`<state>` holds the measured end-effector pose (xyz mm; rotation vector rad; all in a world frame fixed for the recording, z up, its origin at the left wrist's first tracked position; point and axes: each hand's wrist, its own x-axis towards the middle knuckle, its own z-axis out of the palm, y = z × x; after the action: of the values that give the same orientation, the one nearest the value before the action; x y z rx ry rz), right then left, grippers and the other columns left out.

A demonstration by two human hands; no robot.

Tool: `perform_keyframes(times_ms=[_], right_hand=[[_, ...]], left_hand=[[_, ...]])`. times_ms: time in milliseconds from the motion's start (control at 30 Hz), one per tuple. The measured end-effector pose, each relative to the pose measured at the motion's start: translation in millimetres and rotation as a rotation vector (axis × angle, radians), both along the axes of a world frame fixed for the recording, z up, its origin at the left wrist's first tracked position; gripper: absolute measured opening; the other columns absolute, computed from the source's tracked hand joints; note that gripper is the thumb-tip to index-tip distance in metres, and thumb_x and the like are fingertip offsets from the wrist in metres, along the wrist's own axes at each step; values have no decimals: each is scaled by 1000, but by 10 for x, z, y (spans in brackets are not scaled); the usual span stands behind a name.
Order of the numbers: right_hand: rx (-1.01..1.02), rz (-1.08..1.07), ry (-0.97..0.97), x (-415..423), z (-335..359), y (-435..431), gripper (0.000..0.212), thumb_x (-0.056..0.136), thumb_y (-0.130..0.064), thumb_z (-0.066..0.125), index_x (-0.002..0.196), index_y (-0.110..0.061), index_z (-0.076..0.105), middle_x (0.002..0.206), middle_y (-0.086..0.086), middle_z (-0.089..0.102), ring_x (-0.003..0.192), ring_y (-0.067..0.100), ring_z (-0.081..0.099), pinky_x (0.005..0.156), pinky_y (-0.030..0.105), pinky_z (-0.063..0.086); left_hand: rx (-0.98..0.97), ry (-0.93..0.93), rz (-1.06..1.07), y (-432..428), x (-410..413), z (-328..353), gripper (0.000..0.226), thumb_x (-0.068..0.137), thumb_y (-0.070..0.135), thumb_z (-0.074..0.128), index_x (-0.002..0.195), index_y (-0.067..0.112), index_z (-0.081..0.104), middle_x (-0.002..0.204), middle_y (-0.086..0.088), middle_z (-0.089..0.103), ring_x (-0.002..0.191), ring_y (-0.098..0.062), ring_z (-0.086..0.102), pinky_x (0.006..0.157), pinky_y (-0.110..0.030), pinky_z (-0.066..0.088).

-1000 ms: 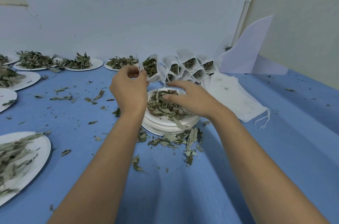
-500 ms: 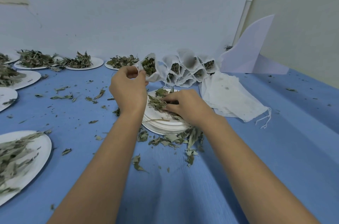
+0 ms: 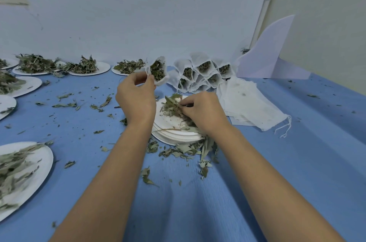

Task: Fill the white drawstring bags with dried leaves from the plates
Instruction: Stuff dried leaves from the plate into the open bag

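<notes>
Right hand [image 3: 202, 111] now bunching leaves [image 3: 170, 105]; bag [image 3: 158, 72] open, leaf-filled.

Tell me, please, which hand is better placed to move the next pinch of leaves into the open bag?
The right hand: it pinches dried leaves on the stacked plates, close to the bag. The left hand holds the white bag open.

No legible text, label, brand, number or sign found on any surface in view. Nothing readable to record.
</notes>
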<state>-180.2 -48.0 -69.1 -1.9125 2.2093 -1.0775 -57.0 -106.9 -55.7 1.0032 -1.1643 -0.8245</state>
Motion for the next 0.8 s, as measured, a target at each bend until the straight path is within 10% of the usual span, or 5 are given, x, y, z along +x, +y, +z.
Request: perform_keyframes(times_ms=[200, 567, 800], right_hand=[[-109, 21, -368, -162, 335, 99, 20, 81, -11, 72, 101, -12, 75, 69, -18, 66, 53, -7, 59, 51, 9, 47], [-52, 227, -842, -126, 435, 143, 24, 83, 2, 65, 75, -19, 70, 65, -8, 71, 61, 2, 66, 61, 17, 56], [-61, -64, -490, -199, 303, 70, 15, 79, -10, 73, 94, -10, 76, 89, 1, 73, 81, 12, 67, 80, 29, 56]], left_hand=[[-4, -99, 18, -22, 11, -86, 15, 90, 16, 63, 102, 11, 72, 86, 3, 69, 85, -15, 68, 79, -26, 53], [-127, -291, -39, 95, -126, -102, 18, 91, 18, 62, 103, 10, 73, 82, 9, 66, 67, 3, 55, 62, 4, 38], [123, -6, -196, 97, -191, -6, 6, 85, 20, 69, 80, 22, 70, 75, 4, 68, 75, -14, 66, 80, -36, 57]])
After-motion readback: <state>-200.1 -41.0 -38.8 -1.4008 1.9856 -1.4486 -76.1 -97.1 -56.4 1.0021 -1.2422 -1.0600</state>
